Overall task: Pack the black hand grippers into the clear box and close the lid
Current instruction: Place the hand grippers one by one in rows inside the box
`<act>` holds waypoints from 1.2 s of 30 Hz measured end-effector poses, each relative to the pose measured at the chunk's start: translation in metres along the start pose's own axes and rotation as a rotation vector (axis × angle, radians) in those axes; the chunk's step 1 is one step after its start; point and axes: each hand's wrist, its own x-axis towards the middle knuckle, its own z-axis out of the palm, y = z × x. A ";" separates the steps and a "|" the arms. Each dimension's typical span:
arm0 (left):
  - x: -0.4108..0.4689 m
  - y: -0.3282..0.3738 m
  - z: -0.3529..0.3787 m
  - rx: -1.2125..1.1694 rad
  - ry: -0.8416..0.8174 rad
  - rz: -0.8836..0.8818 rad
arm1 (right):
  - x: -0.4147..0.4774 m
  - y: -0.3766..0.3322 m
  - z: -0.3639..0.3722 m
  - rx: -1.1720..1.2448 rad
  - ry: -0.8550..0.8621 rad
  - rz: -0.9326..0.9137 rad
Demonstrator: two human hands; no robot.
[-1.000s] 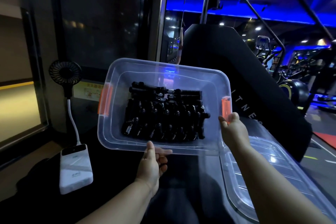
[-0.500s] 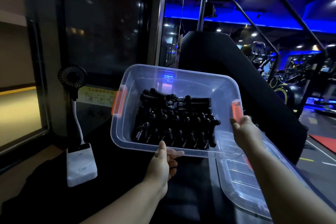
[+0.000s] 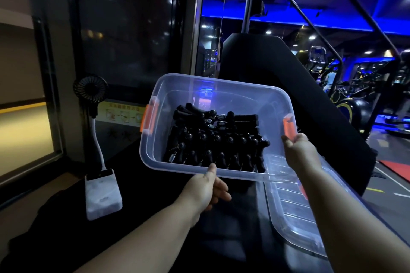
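Note:
A clear plastic box (image 3: 177, 88) with orange latches is held up in the air, tilted toward me and open on top. Several black hand grippers (image 3: 216, 142) with metal springs lie piled in its bottom. My left hand (image 3: 205, 188) holds the near rim, thumb on top of the edge and fingers underneath. My right hand (image 3: 299, 153) grips the right end just below the orange latch (image 3: 289, 128). The clear lid (image 3: 295, 213) lies flat on the dark surface at the lower right, partly under my right forearm.
A white power bank (image 3: 103, 195) with a small black fan (image 3: 91, 90) on a white stalk stands on the dark tabletop at left. A glass wall is behind it. A large black gym machine (image 3: 288, 86) rises behind the box.
The box, still in both hands, has shifted to the right in view and sits a little lower, tilting more toward me; the view itself has turned somewhat.

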 end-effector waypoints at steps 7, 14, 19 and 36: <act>0.030 0.032 -0.028 0.215 0.334 0.489 | 0.007 0.000 0.003 -0.018 0.015 0.003; 0.070 0.048 -0.092 0.822 0.867 0.812 | 0.014 0.003 0.006 -0.024 0.019 -0.003; 0.098 0.048 -0.131 0.971 0.858 0.437 | 0.021 0.003 0.008 -0.037 0.035 -0.021; 0.154 0.087 -0.146 0.420 0.609 0.180 | 0.088 -0.011 0.019 -0.069 -0.042 -0.037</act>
